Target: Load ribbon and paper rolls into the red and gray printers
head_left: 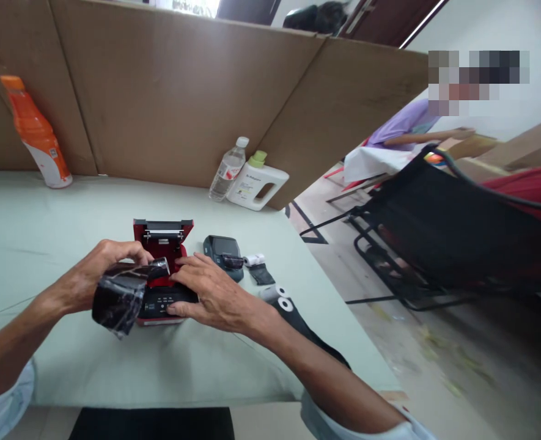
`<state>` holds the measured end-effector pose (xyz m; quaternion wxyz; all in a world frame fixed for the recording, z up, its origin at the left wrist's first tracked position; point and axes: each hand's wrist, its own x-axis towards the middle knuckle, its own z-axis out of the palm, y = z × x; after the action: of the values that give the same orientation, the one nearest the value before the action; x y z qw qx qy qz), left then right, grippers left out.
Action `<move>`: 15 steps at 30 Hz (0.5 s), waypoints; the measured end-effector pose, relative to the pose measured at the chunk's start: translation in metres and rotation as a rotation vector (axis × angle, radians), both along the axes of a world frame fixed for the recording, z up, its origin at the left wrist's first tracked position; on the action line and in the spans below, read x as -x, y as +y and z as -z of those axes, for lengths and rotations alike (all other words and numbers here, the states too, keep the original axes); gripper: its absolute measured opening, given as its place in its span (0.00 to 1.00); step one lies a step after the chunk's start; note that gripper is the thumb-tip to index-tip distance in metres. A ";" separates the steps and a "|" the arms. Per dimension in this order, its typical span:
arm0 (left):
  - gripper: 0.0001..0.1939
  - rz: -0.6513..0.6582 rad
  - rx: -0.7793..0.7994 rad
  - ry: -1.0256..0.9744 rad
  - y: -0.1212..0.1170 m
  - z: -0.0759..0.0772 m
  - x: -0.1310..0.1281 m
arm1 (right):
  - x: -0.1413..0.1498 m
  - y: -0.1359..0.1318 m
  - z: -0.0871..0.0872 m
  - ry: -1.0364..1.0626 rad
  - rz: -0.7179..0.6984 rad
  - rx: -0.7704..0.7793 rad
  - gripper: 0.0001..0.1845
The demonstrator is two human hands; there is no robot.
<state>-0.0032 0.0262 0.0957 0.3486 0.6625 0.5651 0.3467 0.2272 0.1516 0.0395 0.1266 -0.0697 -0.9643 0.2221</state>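
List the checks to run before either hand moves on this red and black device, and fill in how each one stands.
1. Lid raised: ok, it stands open at the back of the device.
2. Right hand on the device: ok, its thumb lies on the front panel.
3. Roll in grip: ok, the left hand holds it at the opening.
4. Dark strip clear of the device: not ok, it droops across the front left corner in this view.
5. Roll seated inside: cannot tell, fingers and strip hide its underside.
6. Orange bottle out of the way: ok, it stands by the cardboard wall.
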 end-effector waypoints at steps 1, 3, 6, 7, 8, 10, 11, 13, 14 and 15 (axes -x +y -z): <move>0.07 0.020 0.016 -0.007 0.002 -0.001 -0.002 | -0.003 0.001 0.001 0.021 -0.003 0.003 0.22; 0.07 0.019 0.018 0.006 0.002 -0.002 0.001 | -0.010 0.003 0.002 0.074 -0.001 0.019 0.23; 0.06 -0.027 -0.005 0.012 -0.004 0.002 0.017 | -0.024 0.006 0.000 0.151 0.035 0.068 0.18; 0.05 -0.048 -0.019 0.005 -0.007 0.004 0.023 | -0.028 0.007 -0.001 0.173 0.053 0.086 0.15; 0.04 -0.081 -0.032 0.003 -0.011 0.005 0.029 | -0.033 0.008 -0.002 0.196 0.070 0.100 0.12; 0.03 -0.168 -0.048 0.030 -0.019 0.006 0.035 | -0.042 0.010 -0.001 0.223 0.110 0.123 0.08; 0.04 -0.220 -0.055 0.054 -0.023 0.005 0.036 | -0.046 0.011 0.000 0.228 0.130 0.133 0.07; 0.05 -0.313 -0.076 0.095 -0.030 0.002 0.035 | -0.051 0.012 0.002 0.221 0.160 0.156 0.06; 0.05 -0.346 -0.081 0.099 -0.032 0.000 0.035 | -0.053 0.012 0.004 0.212 0.168 0.168 0.06; 0.05 -0.369 -0.079 0.092 -0.034 0.000 0.035 | -0.054 0.013 0.006 0.206 0.170 0.178 0.07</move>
<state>-0.0386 -0.0082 0.0961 0.2267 0.5759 0.6782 0.3962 0.2813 0.1645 0.0337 0.2365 -0.1390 -0.9133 0.3009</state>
